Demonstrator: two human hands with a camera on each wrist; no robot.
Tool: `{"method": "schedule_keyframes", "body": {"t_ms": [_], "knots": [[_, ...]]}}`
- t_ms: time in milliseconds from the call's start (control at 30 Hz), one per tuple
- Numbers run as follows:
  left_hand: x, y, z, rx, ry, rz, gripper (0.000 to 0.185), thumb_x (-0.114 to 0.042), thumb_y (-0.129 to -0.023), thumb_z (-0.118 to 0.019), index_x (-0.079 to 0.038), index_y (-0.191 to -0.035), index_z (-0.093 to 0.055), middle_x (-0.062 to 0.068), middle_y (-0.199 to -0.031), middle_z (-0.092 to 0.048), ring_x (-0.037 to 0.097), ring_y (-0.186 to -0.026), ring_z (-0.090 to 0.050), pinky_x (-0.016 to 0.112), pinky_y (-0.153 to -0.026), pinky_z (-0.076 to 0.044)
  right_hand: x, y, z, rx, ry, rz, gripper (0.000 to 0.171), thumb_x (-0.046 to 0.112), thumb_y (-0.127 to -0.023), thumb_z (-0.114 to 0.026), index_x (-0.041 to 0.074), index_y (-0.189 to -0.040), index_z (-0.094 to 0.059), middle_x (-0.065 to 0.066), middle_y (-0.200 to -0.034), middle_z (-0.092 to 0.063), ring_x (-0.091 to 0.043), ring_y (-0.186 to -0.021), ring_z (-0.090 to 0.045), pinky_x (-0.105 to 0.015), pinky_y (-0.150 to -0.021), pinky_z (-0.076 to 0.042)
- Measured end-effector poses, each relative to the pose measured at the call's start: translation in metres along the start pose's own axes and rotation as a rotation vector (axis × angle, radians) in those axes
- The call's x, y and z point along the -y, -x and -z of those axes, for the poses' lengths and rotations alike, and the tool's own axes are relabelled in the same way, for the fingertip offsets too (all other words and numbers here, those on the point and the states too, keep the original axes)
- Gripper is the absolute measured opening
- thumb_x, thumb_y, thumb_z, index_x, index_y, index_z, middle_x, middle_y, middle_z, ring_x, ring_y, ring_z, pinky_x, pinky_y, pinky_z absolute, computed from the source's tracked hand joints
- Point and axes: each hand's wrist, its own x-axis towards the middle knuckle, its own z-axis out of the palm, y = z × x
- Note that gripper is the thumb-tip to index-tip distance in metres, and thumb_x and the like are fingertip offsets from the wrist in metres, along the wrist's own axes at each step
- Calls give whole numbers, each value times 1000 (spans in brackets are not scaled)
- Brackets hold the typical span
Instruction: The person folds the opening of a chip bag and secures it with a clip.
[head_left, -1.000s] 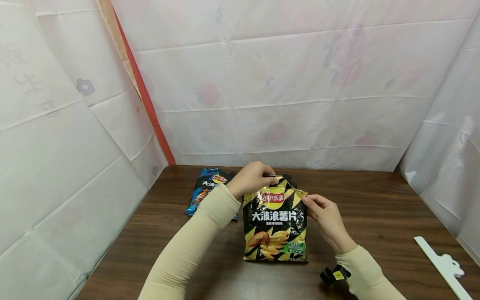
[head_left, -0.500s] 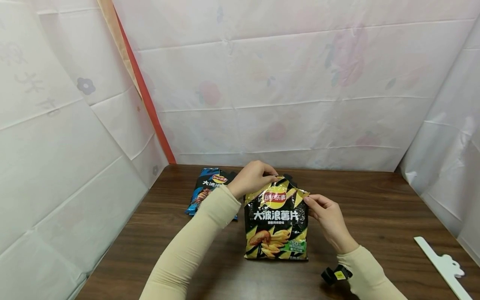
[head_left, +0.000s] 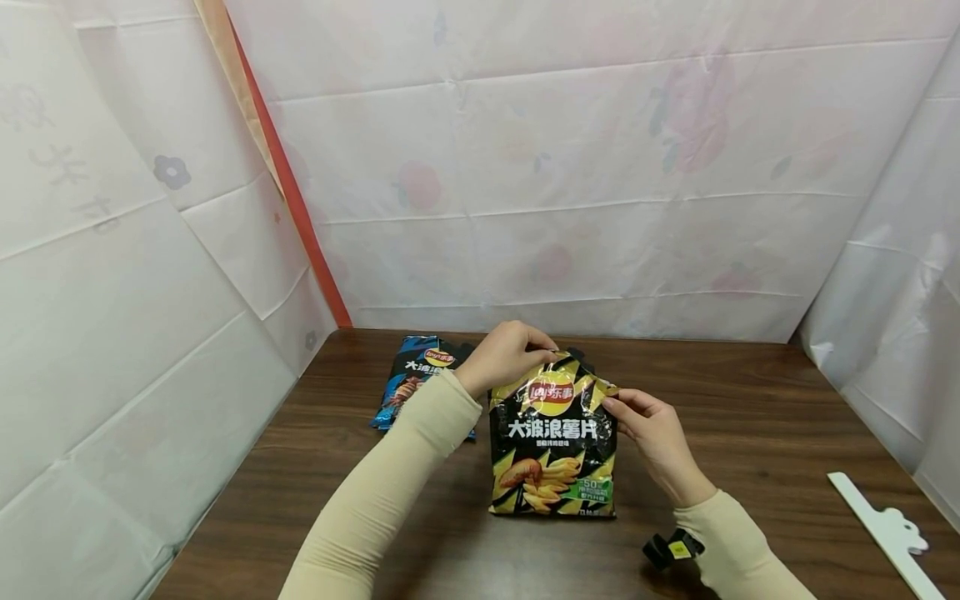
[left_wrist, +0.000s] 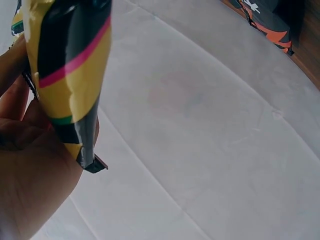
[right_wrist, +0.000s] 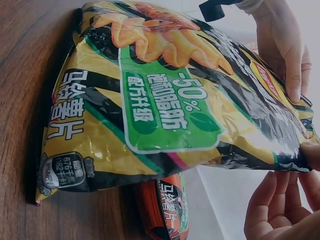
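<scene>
The yellow-and-black chip bag stands upright on the brown surface, its bottom edge down and its top seam held between both hands. Compared with a second ago it has barely shifted: its top has tipped slightly and the right hand has slid a little inward along the seam, so the grip looks like one being settled rather than a pull that has parted anything. The seam seems still sealed; no chips show, and the bag looks puffed and full, as the right wrist view also suggests.

Nearest the wearer, a small black clip with a yellow label sits at the right forearm. Further off, the right hand pinches the bag's upper right corner between thumb and fingers. The left hand grips the upper left part of the top edge, fingers curled over it; the left wrist view shows that corner pressed against the palm.

Behind the yellow bag and touching its base lies another packet with orange print. To the left, a blue chip bag lies flat and looks unopened. At the far right edge rests a white plastic strip. White sheeting walls in the surface at the back.
</scene>
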Motion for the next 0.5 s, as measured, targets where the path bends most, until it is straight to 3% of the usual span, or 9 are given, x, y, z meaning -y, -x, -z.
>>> {"method": "schedule_keyframes", "body": {"t_ms": [333,500], "knots": [[0,1,1,1,-26,-24,18,-16,-97,-63,-10,-108,-76,3,-100,-75,5,-71,-63,22,-63,-48,-4,-1,-2,-58,43,51,5,20,-93,-69,17,-89,-73,13,-85,-66,-4,-78,-61,-22,-70,-55],[1,1,2,2,-22,-28,19,-15,-97,-62,-11,-109,-76,4,-102,-75,7,-69,-63,21,-59,-44,-4,-1,-3,-83,43,81,17,19,-92,-70,3,-96,-73,12,-83,-67,-5,-75,-62,-23,-68,-55]]}}
